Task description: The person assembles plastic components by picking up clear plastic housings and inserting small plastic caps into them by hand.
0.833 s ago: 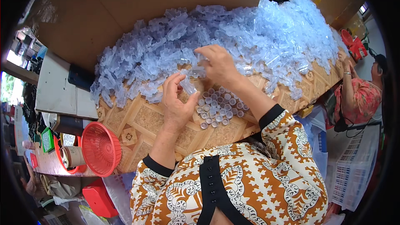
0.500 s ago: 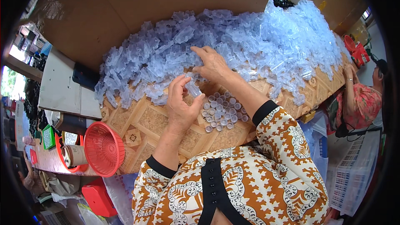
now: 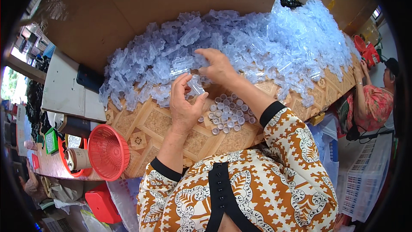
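Since half a second ago, the clear plastic piece (image 3: 196,86) in the left hand (image 3: 183,106) has tipped and sits slightly higher and further left. A glossy clear strip (image 3: 179,65) now shines just above the left fingertips, and a lone round cap (image 3: 201,119) now shows beside the left hand, left of the grouped caps (image 3: 231,114). The right hand (image 3: 220,68) stays nearly in place, above the frame's middle. The left thumb and fingers pinch the piece near the centre of the frame; the right index finger stretches leftward, the others curl, and I cannot tell whether they grip anything.

The heap of clear pieces (image 3: 240,36) spreads toward the upper right, against a cardboard panel (image 3: 159,2); the right hand and forearm (image 3: 253,94) hide part of it. At left are a black smartphone (image 3: 89,77) on a white board (image 3: 64,88) and a red basket (image 3: 108,152). At the right edge, a co-worker (image 3: 373,107) leans over the patterned tabletop (image 3: 156,126)
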A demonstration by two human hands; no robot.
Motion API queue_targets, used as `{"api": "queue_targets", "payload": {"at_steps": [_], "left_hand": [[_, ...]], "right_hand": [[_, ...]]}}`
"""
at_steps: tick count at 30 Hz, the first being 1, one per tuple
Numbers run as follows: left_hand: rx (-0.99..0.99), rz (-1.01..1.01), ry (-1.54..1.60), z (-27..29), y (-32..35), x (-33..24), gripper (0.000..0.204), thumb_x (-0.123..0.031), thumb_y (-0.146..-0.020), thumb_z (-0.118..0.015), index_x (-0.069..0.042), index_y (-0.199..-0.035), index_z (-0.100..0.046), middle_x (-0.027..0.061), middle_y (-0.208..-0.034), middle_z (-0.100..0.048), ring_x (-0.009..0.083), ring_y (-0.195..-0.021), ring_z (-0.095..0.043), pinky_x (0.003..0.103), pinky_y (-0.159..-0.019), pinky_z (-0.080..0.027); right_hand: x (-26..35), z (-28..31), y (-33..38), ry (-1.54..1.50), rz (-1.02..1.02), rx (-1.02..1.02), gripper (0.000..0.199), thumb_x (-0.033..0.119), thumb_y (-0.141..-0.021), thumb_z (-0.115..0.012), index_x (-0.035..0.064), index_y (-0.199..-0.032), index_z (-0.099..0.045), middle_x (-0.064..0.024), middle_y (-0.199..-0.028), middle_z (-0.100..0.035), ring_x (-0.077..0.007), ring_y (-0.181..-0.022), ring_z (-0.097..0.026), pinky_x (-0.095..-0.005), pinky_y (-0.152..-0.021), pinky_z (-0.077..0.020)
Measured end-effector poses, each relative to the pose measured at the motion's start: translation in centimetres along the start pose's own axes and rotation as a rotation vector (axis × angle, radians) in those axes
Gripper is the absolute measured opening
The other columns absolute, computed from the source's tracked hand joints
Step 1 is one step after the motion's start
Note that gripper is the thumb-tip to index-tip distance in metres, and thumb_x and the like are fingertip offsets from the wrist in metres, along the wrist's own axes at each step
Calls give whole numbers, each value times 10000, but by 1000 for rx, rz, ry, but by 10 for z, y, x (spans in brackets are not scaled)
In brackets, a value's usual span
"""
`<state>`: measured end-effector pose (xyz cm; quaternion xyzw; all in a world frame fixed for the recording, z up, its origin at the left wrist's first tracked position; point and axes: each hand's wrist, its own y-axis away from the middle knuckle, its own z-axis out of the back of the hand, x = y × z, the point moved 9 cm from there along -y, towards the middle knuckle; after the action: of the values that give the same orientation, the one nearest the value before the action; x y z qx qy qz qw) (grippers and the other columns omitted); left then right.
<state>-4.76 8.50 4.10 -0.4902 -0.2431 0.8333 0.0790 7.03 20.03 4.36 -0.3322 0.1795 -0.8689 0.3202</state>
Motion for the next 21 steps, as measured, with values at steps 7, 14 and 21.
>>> {"api": "queue_targets", "payload": {"at_steps": [7,14,21], "left_hand": [[-14,25,362,4,1,6,596,-23,-804,-789,-13,-1335,-517,155,-1439,-468,229,-1200,-588,351,-999,-524],[76,-20,495,-3,2,-15,644,2,-822,-780,0,-1395,-486,156,-1493,-412,231,-1286,-537,367,-1075,-487],[94,22,547,-10,9,-11,656,43,-819,-764,6,-1406,-474,154,-1510,-396,239,-1299,-530,364,-1082,-488]], "right_hand": [[21,10,33,-1349,-420,328,624,56,-779,-776,-22,-1363,-569,-106,-1278,-639,-192,-1176,-607,-332,-1040,-465],[23,14,55,-1458,-452,179,632,51,-768,-785,-15,-1360,-576,-106,-1252,-650,-193,-1162,-613,-343,-1046,-461],[20,13,67,-1362,-457,105,614,15,-759,-794,11,-1343,-605,-30,-1130,-665,-105,-982,-612,-270,-932,-507]]}}
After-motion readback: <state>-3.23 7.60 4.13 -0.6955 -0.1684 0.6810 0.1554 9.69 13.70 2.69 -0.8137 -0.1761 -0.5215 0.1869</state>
